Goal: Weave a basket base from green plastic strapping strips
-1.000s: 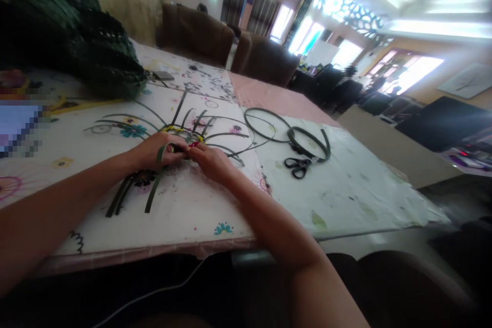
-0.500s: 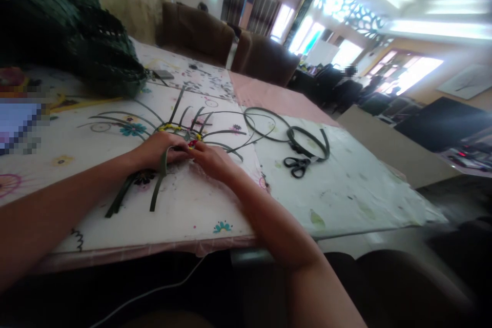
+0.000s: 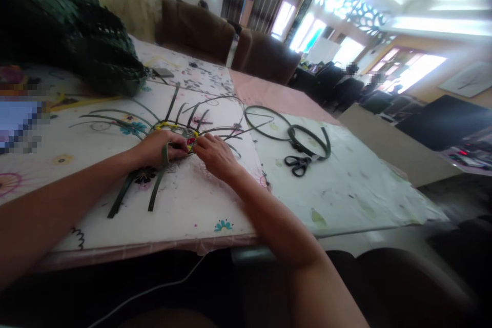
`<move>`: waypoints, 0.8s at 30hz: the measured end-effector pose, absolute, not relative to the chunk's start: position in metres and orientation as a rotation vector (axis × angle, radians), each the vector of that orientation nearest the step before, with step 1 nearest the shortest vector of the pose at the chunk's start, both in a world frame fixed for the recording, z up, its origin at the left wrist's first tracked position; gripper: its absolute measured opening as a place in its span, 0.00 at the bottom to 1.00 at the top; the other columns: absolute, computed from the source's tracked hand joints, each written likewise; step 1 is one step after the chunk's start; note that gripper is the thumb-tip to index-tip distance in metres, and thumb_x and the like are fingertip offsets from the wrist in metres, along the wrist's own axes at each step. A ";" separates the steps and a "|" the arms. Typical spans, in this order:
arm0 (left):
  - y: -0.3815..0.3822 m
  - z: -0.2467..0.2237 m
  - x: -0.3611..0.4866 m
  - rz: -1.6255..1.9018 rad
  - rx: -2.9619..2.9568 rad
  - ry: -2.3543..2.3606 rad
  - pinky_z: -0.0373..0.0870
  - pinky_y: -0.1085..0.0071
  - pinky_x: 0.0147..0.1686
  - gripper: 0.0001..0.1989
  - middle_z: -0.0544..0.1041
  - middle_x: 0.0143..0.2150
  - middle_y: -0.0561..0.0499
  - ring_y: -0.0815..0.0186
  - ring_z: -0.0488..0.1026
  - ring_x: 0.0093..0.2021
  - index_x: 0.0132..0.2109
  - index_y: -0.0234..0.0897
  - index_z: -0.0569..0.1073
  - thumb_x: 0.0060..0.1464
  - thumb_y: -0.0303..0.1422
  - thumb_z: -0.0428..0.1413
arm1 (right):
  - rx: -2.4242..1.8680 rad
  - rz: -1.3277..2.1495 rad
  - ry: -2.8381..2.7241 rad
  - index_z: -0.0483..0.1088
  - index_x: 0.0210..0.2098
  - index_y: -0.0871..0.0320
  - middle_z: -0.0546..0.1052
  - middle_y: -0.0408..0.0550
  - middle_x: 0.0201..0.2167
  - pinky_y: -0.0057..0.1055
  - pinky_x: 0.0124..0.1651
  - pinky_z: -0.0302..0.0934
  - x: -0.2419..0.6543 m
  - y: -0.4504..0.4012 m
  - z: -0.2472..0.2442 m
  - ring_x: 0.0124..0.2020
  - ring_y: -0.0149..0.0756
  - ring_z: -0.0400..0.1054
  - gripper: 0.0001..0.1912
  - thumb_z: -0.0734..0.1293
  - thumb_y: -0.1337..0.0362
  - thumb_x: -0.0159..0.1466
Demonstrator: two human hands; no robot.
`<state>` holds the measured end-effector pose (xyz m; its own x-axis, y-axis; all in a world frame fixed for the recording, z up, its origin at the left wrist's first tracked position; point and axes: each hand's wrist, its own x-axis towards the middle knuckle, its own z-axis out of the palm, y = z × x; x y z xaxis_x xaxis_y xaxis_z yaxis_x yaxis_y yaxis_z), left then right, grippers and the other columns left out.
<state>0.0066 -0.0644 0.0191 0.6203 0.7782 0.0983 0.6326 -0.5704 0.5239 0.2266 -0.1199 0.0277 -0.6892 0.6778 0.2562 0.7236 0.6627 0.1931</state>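
A small woven piece (image 3: 175, 127) of dark green strips with yellow and red parts lies on the flowered cloth, its loose strips fanning out. At its left near side, my left hand (image 3: 159, 148) is closed on the woven piece, and a green strip (image 3: 165, 156) loops beside the fingers. My right hand (image 3: 215, 154) rests against the piece's right side with bent fingers; what its fingertips pinch is too small to make out. Two strip ends (image 3: 122, 196) point toward the table's near edge.
To the right lie black-handled scissors (image 3: 299, 165) and coiled green strips (image 3: 309, 142). Dark green woven baskets (image 3: 103, 51) stand at the back left, near a tablet-like screen (image 3: 17, 118). Brown chairs (image 3: 196, 31) line the far side. People sit in the distance.
My right hand has shifted slightly up and right, uncovering more of the red part. The fanned strips have moved a little, and a thin strip at the right now arches higher.
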 end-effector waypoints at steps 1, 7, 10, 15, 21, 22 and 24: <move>-0.065 0.020 0.007 0.437 2.409 1.095 0.68 0.68 0.41 0.17 0.84 0.38 0.49 0.59 0.77 0.39 0.39 0.38 0.82 0.54 0.46 0.57 | -1.152 -0.428 -2.707 0.74 0.50 0.57 0.76 0.53 0.42 0.36 0.47 0.57 0.227 -0.120 0.027 0.47 0.41 0.64 0.16 0.57 0.74 0.74; -0.066 0.018 0.009 0.421 2.430 1.015 0.68 0.69 0.42 0.16 0.84 0.39 0.50 0.59 0.77 0.41 0.37 0.40 0.82 0.53 0.46 0.59 | -1.373 -0.351 -2.652 0.72 0.53 0.55 0.78 0.52 0.43 0.33 0.38 0.55 0.223 -0.128 0.028 0.42 0.39 0.68 0.16 0.57 0.73 0.73; -0.070 0.017 0.011 0.416 2.481 1.070 0.66 0.68 0.40 0.17 0.84 0.39 0.50 0.59 0.77 0.40 0.39 0.41 0.83 0.54 0.48 0.59 | -1.432 -0.299 -2.645 0.71 0.55 0.54 0.79 0.51 0.44 0.32 0.34 0.53 0.223 -0.130 0.027 0.39 0.37 0.69 0.17 0.59 0.74 0.71; -0.073 0.014 0.015 0.435 2.560 1.108 0.64 0.69 0.38 0.18 0.83 0.39 0.48 0.59 0.77 0.39 0.39 0.40 0.82 0.58 0.47 0.56 | -1.426 -0.329 -2.626 0.73 0.52 0.55 0.80 0.51 0.41 0.33 0.37 0.55 0.228 -0.122 0.025 0.38 0.37 0.69 0.14 0.59 0.72 0.73; -0.071 0.012 0.015 0.426 2.581 1.142 0.65 0.68 0.40 0.19 0.84 0.42 0.49 0.57 0.78 0.42 0.41 0.41 0.82 0.57 0.49 0.54 | -1.371 -0.470 -2.376 0.76 0.40 0.56 0.76 0.52 0.37 0.47 0.59 0.57 0.256 -0.107 0.040 0.47 0.45 0.66 0.04 0.68 0.64 0.71; -0.071 0.012 0.014 0.429 2.571 1.143 0.65 0.68 0.40 0.20 0.84 0.42 0.48 0.57 0.78 0.43 0.42 0.41 0.82 0.57 0.49 0.54 | -1.371 -0.492 -2.288 0.76 0.39 0.55 0.76 0.52 0.39 0.51 0.63 0.54 0.262 -0.106 0.043 0.50 0.46 0.65 0.04 0.68 0.65 0.71; -0.071 0.012 0.014 0.434 2.540 1.147 0.66 0.68 0.42 0.21 0.84 0.42 0.48 0.57 0.78 0.43 0.42 0.40 0.82 0.57 0.50 0.54 | -1.396 -0.538 -2.077 0.76 0.40 0.54 0.75 0.54 0.45 0.56 0.68 0.48 0.271 -0.105 0.047 0.56 0.48 0.63 0.07 0.65 0.66 0.72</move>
<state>0.0142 -0.0709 0.0116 0.6315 0.7624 0.1416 0.6652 -0.6264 0.4064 0.2708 -0.1053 0.0474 -0.2895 0.6967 0.6564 0.9277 0.3731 0.0133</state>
